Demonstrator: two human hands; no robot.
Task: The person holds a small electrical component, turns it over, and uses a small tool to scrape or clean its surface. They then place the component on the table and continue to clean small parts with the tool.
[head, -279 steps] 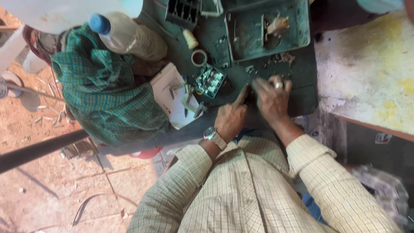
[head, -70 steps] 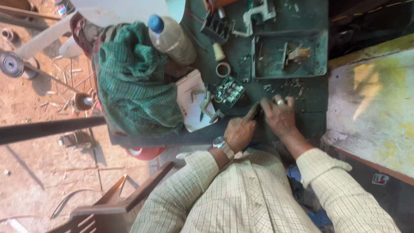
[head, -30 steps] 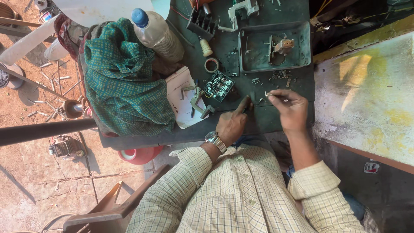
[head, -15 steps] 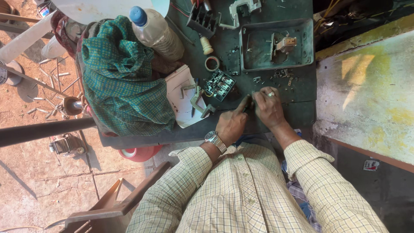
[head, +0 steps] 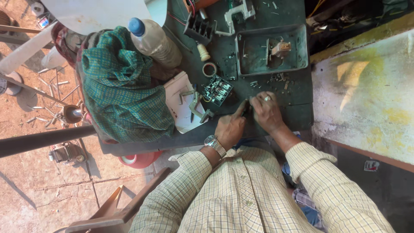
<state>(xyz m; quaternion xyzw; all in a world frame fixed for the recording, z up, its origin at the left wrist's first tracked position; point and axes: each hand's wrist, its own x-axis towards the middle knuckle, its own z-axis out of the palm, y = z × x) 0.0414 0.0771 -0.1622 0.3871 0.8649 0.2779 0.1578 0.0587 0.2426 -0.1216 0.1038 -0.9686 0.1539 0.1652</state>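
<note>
Right hand [head: 266, 113] back on dark worktable [head: 302, 116]

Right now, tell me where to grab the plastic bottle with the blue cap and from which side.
Grip the plastic bottle around its wide, clear body, below the blue cap. It lies tilted against the green checked cloth, so come from its open right side, over the dark table; the cloth blocks the left.

We are seeing a green checked cloth [head: 123, 92] lying heaped on the dark counter [head: 302, 116] beside a blue-capped plastic bottle [head: 155, 41], a roll of tape [head: 209, 69] sitting near a green circuit part [head: 217, 90], and a shallow green tray [head: 297, 51] holding small bits.
</note>
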